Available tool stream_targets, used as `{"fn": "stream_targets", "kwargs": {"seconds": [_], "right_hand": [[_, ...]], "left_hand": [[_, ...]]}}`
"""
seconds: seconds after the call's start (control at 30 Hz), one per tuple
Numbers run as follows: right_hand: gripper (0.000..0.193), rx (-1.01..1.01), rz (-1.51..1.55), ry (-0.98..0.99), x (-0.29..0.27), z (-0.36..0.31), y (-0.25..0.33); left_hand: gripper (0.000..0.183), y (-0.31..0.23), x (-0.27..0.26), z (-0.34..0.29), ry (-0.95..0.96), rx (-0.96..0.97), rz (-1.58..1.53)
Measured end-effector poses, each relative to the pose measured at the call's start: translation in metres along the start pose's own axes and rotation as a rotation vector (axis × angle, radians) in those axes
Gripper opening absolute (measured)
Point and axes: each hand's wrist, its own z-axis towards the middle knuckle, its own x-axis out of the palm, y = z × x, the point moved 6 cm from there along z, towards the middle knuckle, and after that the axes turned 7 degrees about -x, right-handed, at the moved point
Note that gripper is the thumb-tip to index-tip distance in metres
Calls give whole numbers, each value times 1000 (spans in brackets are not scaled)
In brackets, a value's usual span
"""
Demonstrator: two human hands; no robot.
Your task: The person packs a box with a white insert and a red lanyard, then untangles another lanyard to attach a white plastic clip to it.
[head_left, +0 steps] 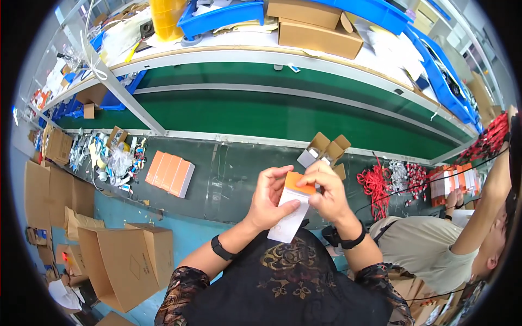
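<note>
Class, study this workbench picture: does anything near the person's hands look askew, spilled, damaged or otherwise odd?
Nothing looks damaged or spilled. The left hand and right hand hold a white and orange box upright. Behind it, a small cardboard carton sits with flaps open. The orange boxes lie in a neat row, though red cords lie tangled.

Both forearms raised from lower edge, converging at chest height. Left hand (267, 196) curled, thumb uppermost, fingers closed in grip. Right hand (326, 191) opposite, fingertips pinching. Dark band on each wrist.
</note>
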Motion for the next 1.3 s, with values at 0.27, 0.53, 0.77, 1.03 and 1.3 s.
{"fn": "stream_targets", "kwargs": {"seconds": [0.27,0.53,0.77,1.03,1.3], "right_hand": [[27,224,-87,177,-5,11,14],[21,384,202,20,-5,-1,-1],[48,203,19,199,13,-2,5],[42,335,300,-128,51,-22,-24],[26,247,166,-36,83,-6,-33]], "left_hand": [[60,5,-3,4,94,45,100],[66,5,-2,0,118,46,142],[59,5,-13,-5,51,61,126],[48,1,-50,-11,-53,2,95],[45,1,-82,-21,-60,15,153]]}}
